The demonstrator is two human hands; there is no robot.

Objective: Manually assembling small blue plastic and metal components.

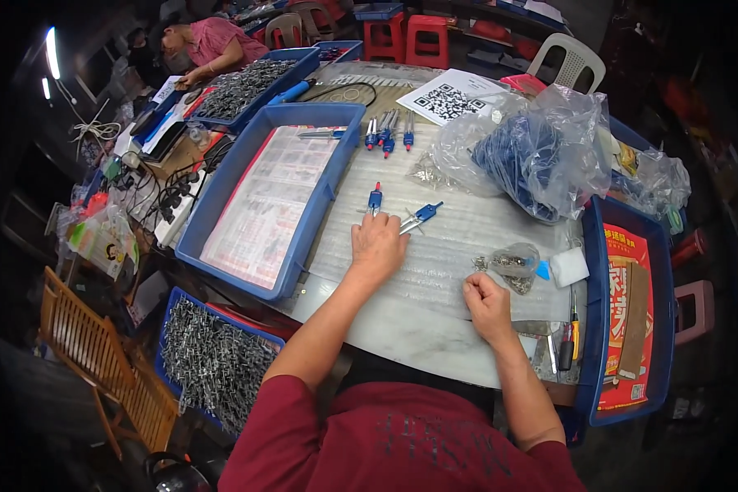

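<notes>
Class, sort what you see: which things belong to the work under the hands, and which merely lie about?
In the work:
left hand
right hand
blue compasses
small bag of metal parts

Lying about:
paper-lined blue tray
screwdrivers
big bag of blue parts

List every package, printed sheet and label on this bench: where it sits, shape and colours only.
White sheet with a black square code pattern: far side of the table, flat.
Clear plastic bag of blue parts: far right, crumpled.
Small clear bag of metal bits: just beyond the right hand.
Red and yellow printed sheet: lining the right blue tray.
Pale printed sheet: lining the left blue tray.
</notes>
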